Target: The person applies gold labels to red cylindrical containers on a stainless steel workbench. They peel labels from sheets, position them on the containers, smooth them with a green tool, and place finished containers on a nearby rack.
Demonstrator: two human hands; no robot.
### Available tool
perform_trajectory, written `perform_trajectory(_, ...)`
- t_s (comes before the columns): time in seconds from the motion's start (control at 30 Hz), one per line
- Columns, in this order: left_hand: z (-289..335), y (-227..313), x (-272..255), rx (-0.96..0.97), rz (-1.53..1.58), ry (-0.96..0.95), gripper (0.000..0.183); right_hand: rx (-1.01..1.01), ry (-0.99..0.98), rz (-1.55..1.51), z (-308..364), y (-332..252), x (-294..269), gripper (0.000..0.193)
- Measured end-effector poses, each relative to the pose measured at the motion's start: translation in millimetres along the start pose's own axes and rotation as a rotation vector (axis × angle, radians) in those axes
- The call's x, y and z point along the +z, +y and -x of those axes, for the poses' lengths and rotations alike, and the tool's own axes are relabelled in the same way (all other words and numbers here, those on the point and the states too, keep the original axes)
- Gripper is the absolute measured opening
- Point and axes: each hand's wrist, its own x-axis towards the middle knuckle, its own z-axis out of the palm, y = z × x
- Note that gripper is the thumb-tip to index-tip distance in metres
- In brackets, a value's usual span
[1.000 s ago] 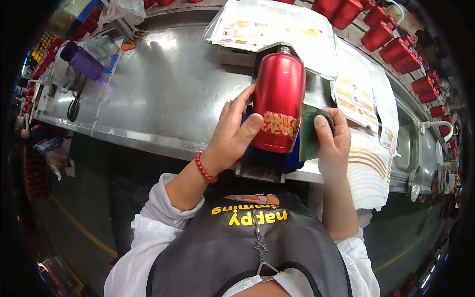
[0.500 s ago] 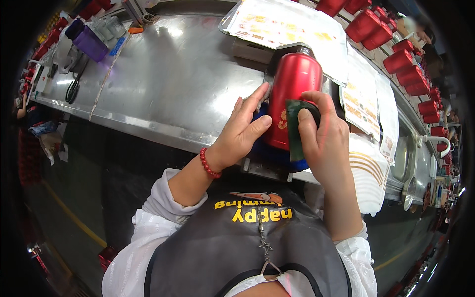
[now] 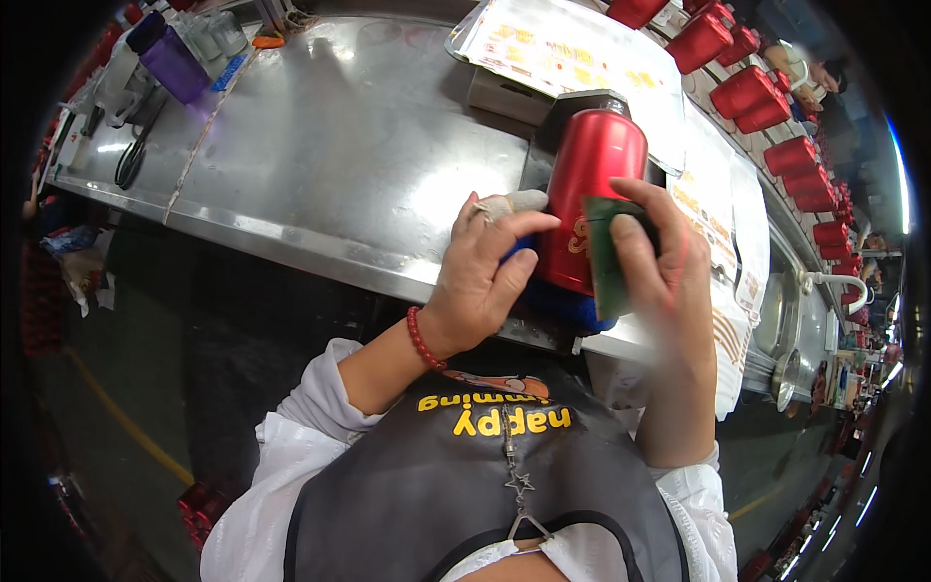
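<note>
A shiny red bottle (image 3: 596,160) with a dark capped neck lies on its side on the bench, its neck pointing away from me. Gold lettering (image 3: 579,236) marks its near part, and something blue (image 3: 570,308) sits beneath its near end. In my right hand (image 3: 664,257), thumb and fingers pinch a dark green flat scraper (image 3: 609,257) against the bottle's right side. My left hand (image 3: 480,276) is at the bottle's left with fingers apart, index fingertip at its surface. A whitish wrap (image 3: 514,203) covers one of that hand's fingers. A red bead bracelet (image 3: 419,337) circles the left wrist.
The bottle lies against a dark angular holder (image 3: 558,121). A tray with printed sheets (image 3: 582,44) stands behind; more sheets (image 3: 742,218) lie right. At the far left are a purple bottle (image 3: 175,63) and black scissors (image 3: 131,160). Red bottles (image 3: 698,44) line the far right.
My left hand has drawn back slightly toward me, its index finger bent inward and the wrapped finger now showing. The scraper stays at the bottle's right side. The view has shifted slightly.
</note>
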Motion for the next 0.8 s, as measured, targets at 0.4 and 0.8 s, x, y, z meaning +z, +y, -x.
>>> perform_trajectory(0.4,2.8,-10.4,4.7,0.351,-0.238,0.078,0.040,0.121,0.063,-0.208,13.9,27.7,5.0,0.026)
perform_trajectory(0.8,-1.4,3.9,3.2,0.401,-0.363,0.023,0.052,0.106,0.061,-0.159,16.7,33.7,4.0,0.026)
